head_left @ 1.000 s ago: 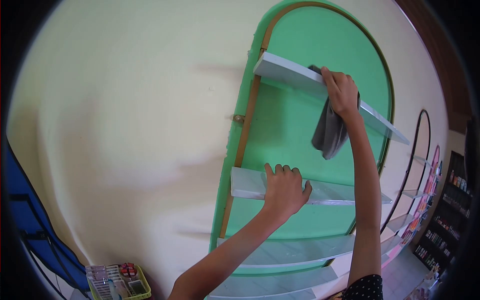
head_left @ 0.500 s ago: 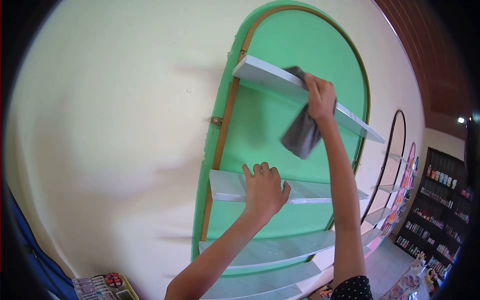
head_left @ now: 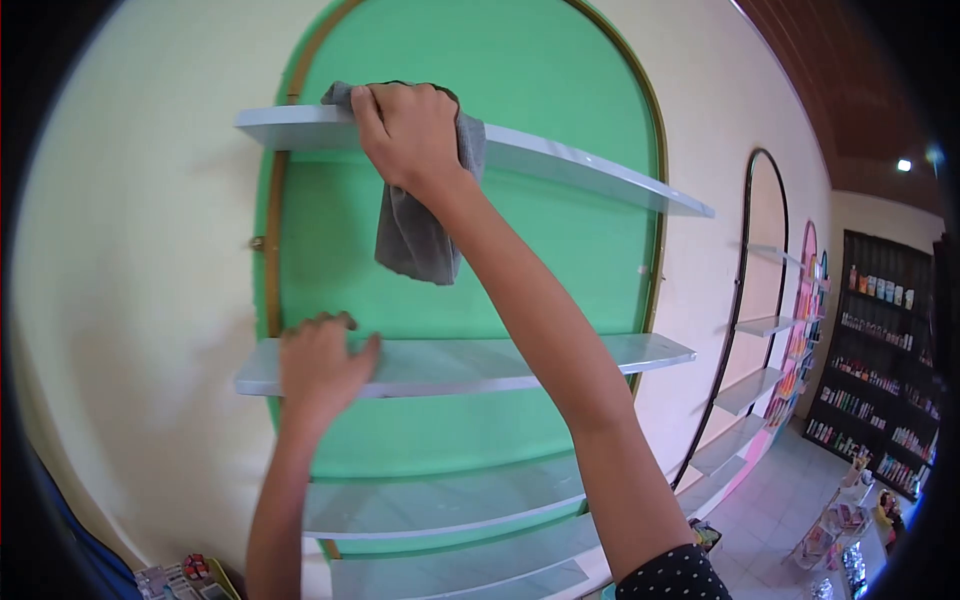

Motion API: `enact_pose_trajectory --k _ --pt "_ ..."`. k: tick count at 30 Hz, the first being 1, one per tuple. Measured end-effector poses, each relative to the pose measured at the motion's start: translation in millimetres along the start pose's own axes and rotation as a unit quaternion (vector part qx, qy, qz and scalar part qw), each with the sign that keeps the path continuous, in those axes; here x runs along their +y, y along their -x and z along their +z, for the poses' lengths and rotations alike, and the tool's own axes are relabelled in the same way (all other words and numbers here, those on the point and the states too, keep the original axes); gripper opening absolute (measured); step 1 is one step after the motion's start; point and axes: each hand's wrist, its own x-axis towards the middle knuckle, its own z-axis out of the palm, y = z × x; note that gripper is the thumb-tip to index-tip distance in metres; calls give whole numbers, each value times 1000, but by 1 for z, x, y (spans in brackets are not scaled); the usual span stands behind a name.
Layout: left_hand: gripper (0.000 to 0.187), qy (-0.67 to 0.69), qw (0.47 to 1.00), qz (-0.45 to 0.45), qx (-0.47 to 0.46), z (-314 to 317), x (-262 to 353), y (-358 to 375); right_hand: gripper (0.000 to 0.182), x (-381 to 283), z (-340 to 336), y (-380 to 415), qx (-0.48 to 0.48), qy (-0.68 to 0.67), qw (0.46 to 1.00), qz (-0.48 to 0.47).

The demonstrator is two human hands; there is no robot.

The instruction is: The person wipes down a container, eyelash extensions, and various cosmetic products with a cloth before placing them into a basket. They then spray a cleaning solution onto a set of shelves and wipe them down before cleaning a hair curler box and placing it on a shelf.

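grey cloth (head_left: 420,240) at 11 o'clock, matte, creased, bunched over the upper shelf's (head_left: 570,165) front edge, loose flap hanging below. right hand (head_left: 412,138) gripping it. left hand (head_left: 322,365) blurred, open, thumb apart, 8 o'clock, at the second shelf (head_left: 455,367); contact unclear.

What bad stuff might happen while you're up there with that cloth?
The gray cloth hangs loosely below the right hand, so it might slip or snag. Dust, if any, could drop from the top shelf onto the shelf below. The left hand might bump that lower shelf.
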Motion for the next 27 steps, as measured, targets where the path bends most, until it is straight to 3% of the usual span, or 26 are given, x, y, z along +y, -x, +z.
enact_pose_trajectory --k 5,17,20,22,25,27 --pt "33 5 996 -83 11 0 -7 -6 34 73 -64 32 41 26 998 -31" --pt "31 20 991 -132 0 -5 1 -8 33 220 -227 104 34 154 986 49" --pt "30 22 991 -135 10 -1 2 -9 35 254 -269 114 -32 226 967 113" --pt "30 16 990 -136 18 -1 4 -8 32 275 -293 112 -149 287 936 142" --pt "30 5 991 -134 19 0 9 -8 32 303 -302 103 -216 336 913 80" --pt "30 -1 991 -130 27 0 10 -8 32 308 -300 91 -352 363 859 78"
